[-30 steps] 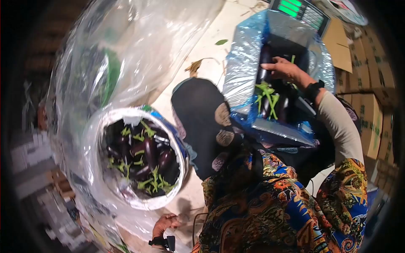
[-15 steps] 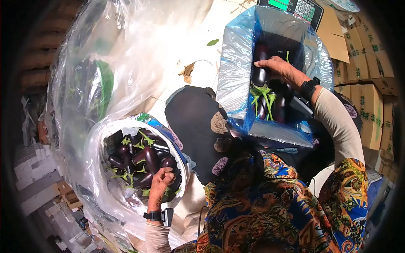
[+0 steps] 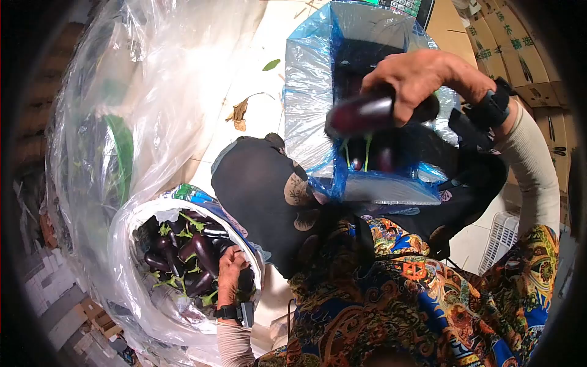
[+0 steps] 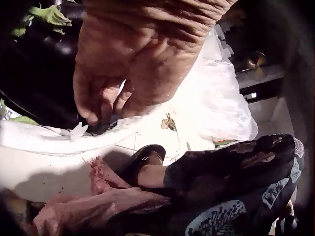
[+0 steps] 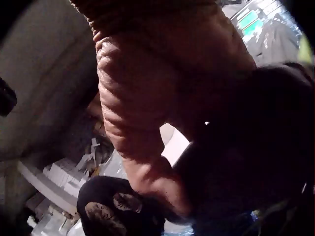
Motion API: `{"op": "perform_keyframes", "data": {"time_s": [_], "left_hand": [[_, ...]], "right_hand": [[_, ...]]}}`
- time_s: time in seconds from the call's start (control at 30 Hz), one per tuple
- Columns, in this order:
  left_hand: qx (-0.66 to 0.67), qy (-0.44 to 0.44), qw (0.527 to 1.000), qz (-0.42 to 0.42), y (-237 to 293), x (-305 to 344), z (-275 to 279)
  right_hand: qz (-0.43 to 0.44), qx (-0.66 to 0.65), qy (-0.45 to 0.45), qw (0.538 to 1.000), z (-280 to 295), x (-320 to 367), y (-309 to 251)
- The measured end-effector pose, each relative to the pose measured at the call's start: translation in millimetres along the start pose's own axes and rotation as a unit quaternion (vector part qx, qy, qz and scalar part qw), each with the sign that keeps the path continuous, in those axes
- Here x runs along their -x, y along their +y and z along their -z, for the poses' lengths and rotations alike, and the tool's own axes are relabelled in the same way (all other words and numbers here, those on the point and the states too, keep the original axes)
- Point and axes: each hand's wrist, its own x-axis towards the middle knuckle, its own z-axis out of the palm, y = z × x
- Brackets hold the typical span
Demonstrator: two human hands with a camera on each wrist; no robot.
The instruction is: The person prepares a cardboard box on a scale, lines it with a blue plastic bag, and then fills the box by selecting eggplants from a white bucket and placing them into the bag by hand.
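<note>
Raised over the blue-lined box, my right hand grips a dark purple eggplant, thumb and fingers around it. The right wrist view has that hand against a large dark shape, mostly in shadow. More eggplants with green stems lie in the box below. My left hand reaches down inside the right edge of a white plastic-lined bucket of eggplants. In the left wrist view the bent fingers of the hand are beside the rim; what their tips touch is hidden.
A scale stands behind the box. Clear plastic sheeting spreads at the left, cartons are stacked at the right. A knee is between bucket and box; a dry leaf lies on the pale floor.
My right hand has lifted an eggplant up from inside the box. My left hand has moved from beside the bucket into it. The head view has shifted.
</note>
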Motion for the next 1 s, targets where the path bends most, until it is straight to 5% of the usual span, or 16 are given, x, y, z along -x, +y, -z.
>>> {"op": "perform_keyframes", "data": {"time_s": [0.2,0.3,0.6,0.9,1.0], "left_hand": [[-0.002,0.014,1.000,-0.013,17,14,-10],[0.008,0.020,1.000,-0.007,0,14,-8],[0.018,0.015,1.000,-0.013,2,2,-15],[0.003,0.046,0.998,-0.031,-1,-2,-21],[-0.056,0.051,0.995,-0.066,-8,-5,-16]], "right_hand": [[-0.004,0.242,-0.016,0.970,-22,-33,-2],[-0.025,0.416,0.004,0.909,-41,-41,10],[0.055,0.338,-0.032,0.939,-121,-96,45],[0.181,0.349,0.139,0.909,-160,-83,64],[0.158,0.304,0.116,0.932,-150,-69,50]]}}
